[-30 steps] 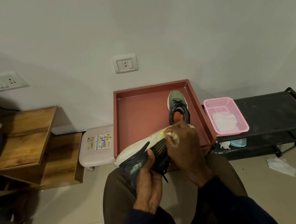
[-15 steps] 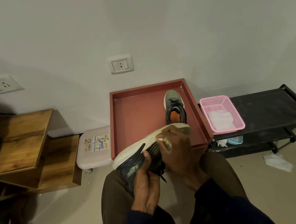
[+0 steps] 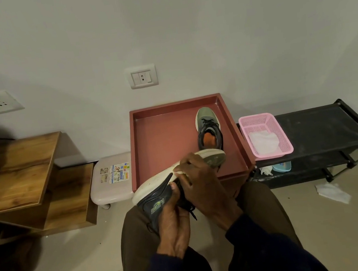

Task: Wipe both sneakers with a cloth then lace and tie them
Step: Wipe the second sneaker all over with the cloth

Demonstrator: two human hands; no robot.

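A dark sneaker (image 3: 157, 199) with a white sole lies on its side over my lap, sole facing away from me. My left hand (image 3: 174, 219) grips its upper from below, thumb on the side. My right hand (image 3: 201, 185) holds a small pale cloth (image 3: 180, 172) against the white sole edge; the fingers hide most of the cloth. The second sneaker (image 3: 209, 128), grey-green with an orange insole and black laces, stands upright in the red tray (image 3: 162, 137), at its right side.
A pink basket (image 3: 283, 140) with a white cloth sits on a black rack (image 3: 325, 127) at the right. A crumpled white wipe (image 3: 333, 192) lies on the floor. A small white stool (image 3: 110, 180) and wooden shelves (image 3: 24, 177) stand at the left.
My right hand with the cloth has slid leftward along the white sole, from near the toe toward the middle. The left hand keeps its hold on the sneaker.
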